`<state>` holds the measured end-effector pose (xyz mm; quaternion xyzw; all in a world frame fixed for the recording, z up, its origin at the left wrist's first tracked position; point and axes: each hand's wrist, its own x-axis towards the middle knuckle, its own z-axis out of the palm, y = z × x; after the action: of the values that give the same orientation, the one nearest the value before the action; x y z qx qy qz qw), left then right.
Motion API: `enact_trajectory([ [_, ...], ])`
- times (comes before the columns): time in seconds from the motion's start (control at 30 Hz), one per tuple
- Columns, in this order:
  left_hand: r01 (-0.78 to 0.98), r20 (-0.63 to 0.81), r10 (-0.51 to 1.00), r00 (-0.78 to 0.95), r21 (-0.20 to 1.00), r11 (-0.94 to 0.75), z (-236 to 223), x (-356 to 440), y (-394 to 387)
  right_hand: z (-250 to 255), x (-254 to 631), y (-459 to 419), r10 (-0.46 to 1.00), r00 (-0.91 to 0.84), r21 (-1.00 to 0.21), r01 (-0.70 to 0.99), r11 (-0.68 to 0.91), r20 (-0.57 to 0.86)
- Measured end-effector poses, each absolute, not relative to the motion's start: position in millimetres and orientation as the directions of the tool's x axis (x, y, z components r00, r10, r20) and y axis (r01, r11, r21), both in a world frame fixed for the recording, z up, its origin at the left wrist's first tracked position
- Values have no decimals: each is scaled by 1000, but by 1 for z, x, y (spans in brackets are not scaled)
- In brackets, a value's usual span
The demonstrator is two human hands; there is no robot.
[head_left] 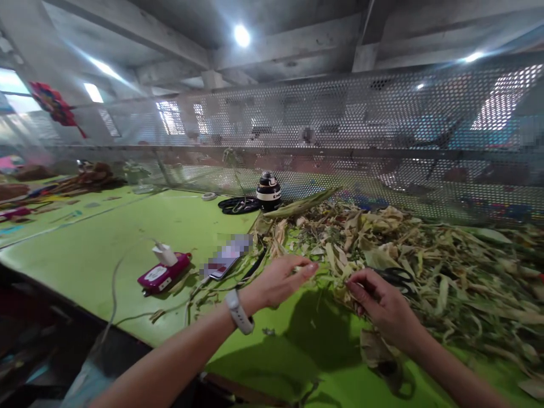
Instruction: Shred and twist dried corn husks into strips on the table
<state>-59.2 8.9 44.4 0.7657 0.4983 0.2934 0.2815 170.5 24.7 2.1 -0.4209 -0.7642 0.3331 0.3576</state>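
Over the green table point(170, 204), my left hand point(278, 283) reaches to the right with its fingers stretched out. A white watch point(239, 311) is on that wrist, and nothing shows in the fingers. My right hand point(378, 300) is closed in a pinch on a pale, dry leaf strip point(340, 283), which looks like corn husk. Behind that hand lie black-handled scissors point(397, 277), partly hidden by it. A large heap of dry husks point(450, 272) spreads along the right side. Below my right hand, a curled brown husk piece point(376, 348) hangs or lies; I cannot tell which.
A phone point(229, 258) and a magenta power strip point(164, 275) with a white plug point(165, 254) lie left of my hands, with a cable trailing off the edge. Farther back stand a black-and-white bottle point(268, 192) and a black coiled item point(238, 204). A perforated metal screen point(340, 124) closes the back.
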Motion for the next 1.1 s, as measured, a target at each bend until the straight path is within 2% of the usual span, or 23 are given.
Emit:
enact_trajectory([
  [0.1,461,180,853,490,777,-429,40,-33,18,3,171,24,869,-398,-786,417,456,294],
  [0.2,307,171,807,566,865,-398,31,-18,29,4,172,24,863,-392,-778,410,475,319],
  [0.3,155,128,818,560,954,-255,19,-12,36,6,172,24,854,-401,-764,417,493,333],
  [0.4,38,57,838,543,995,-93,7,-14,37,6,170,24,849,-415,-754,427,500,328],
  [0.5,1,57,879,474,998,-65,1,-18,36,3,167,24,871,-388,-785,418,458,302],
  [0.63,80,136,853,504,976,-203,2,-20,37,-1,166,25,899,-365,-846,374,381,243],
  [0.8,298,126,843,523,900,-319,14,-33,28,-8,169,27,885,-378,-769,468,436,272],
  [0.9,399,119,831,544,834,-381,20,-50,15,-14,169,26,899,-387,-796,469,383,205],
  [1.1,509,157,871,466,758,-409,9,-79,0,-19,163,24,924,-374,-838,475,269,85],
])
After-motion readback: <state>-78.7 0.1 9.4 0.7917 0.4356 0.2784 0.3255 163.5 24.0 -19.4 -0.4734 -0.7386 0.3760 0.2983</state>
